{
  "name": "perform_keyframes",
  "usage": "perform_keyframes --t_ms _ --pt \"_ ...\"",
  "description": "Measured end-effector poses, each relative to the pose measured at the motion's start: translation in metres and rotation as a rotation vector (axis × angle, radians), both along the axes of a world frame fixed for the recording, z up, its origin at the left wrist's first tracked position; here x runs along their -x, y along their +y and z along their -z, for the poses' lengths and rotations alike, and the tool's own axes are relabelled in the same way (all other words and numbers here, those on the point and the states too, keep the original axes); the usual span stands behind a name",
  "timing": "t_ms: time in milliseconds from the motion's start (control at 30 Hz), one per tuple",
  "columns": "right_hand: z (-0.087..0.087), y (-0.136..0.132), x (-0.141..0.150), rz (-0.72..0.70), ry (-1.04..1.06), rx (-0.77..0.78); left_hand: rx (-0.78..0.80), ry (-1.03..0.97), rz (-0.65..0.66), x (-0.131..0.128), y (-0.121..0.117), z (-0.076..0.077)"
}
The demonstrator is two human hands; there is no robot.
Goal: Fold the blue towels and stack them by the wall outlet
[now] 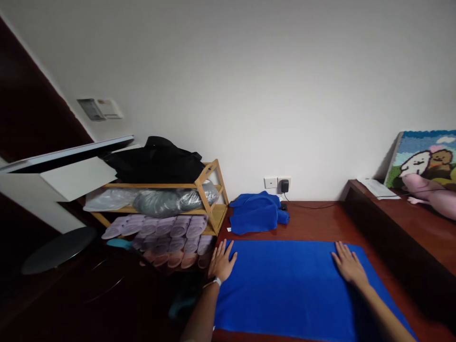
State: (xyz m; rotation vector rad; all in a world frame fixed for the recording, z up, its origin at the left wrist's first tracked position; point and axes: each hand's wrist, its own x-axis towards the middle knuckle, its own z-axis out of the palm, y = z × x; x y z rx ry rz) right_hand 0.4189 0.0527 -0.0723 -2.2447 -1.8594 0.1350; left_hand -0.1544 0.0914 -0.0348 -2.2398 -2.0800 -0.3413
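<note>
A blue towel [281, 289] lies spread out flat on the reddish-brown wooden table [313, 223]. At its far left corner rests my left hand [221, 261], palm down with fingers spread, a pale band around the wrist. My right hand [349, 263] lies flat on the towel near its far right corner, fingers stretched out. Neither hand grips anything. Behind the spread towel, a loosely heaped blue cloth [254, 213] sits close to the wall, a small white tag showing at its left.
Left of the table stands a wooden rack [213, 204] with a black bag [156, 161], plastic-wrapped items and several slippers [153, 225]. A black plug [284, 185] sits in the wall socket. On the raised right surface are a pink plush toy [431, 192] and a picture [427, 156].
</note>
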Motion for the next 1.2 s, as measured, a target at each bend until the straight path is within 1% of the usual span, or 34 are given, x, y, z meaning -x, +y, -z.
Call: perform_keyframes --t_ms 67,100,133,200,267,300,367,433,467,533,600,667,700,767,867,967,1033,1100,1133,1200 --pt "0.006 -0.004 -0.048 0.046 0.042 -0.041 0.010 0.002 -0.003 0.000 0.000 -0.001" --pt "0.007 -0.005 -0.063 0.058 0.067 -0.054 0.019 0.000 -0.005 -0.001 0.001 -0.002" --pt "0.006 -0.006 -0.073 0.065 0.091 -0.059 0.034 -0.006 -0.007 -0.001 0.002 -0.005" --pt "-0.001 -0.009 -0.075 0.065 0.125 -0.059 0.075 -0.025 -0.006 -0.003 0.003 -0.013" --pt "-0.010 -0.015 -0.058 0.045 0.133 -0.074 0.110 -0.037 0.005 -0.003 0.001 -0.025" --pt "-0.014 -0.021 -0.044 0.033 0.126 -0.097 0.117 -0.036 0.016 -0.004 -0.003 -0.031" --pt "-0.023 -0.036 -0.006 -0.007 0.106 -0.152 0.085 -0.036 0.054 -0.004 -0.018 -0.041" --pt "-0.031 -0.056 0.046 -0.071 0.098 -0.184 0.015 -0.062 0.112 -0.003 -0.044 -0.046" --pt "-0.035 -0.067 0.076 -0.109 0.106 -0.185 -0.022 -0.080 0.143 -0.003 -0.061 -0.046" --pt "-0.043 -0.088 0.138 -0.240 0.142 -0.151 -0.065 -0.101 0.180 -0.002 -0.099 -0.042" --pt "-0.052 -0.105 0.198 -0.368 0.186 -0.114 -0.061 -0.084 0.172 0.001 -0.134 -0.033" --pt "-0.062 -0.115 0.248 -0.433 0.218 -0.065 -0.031 -0.045 0.166 0.005 -0.161 -0.023" --pt "-0.066 -0.118 0.269 -0.448 0.228 -0.039 -0.011 -0.024 0.171 0.007 -0.169 -0.019" --pt "-0.074 -0.120 0.302 -0.466 0.240 0.002 0.031 0.011 0.191 0.010 -0.179 -0.014" --pt "-0.080 -0.116 0.334 -0.496 0.242 0.021 0.064 0.033 0.201 0.013 -0.180 -0.013" --pt "-0.079 -0.113 0.345 -0.510 0.235 0.058 0.058 0.030 0.193 0.012 -0.178 -0.015" --pt "-0.075 -0.115 0.340 -0.505 0.228 0.074 0.048 0.025 0.182 0.011 -0.178 -0.014" --pt "-0.068 -0.117 0.322 -0.483 0.215 0.067 0.039 0.026 0.175 0.011 -0.179 -0.014" --pt "-0.064 -0.119 0.309 -0.462 0.204 0.062 0.035 0.029 0.173 0.011 -0.179 -0.013" --pt "-0.055 -0.121 0.270 -0.393 0.169 0.057 0.030 0.035 0.172 0.012 -0.179 -0.013"
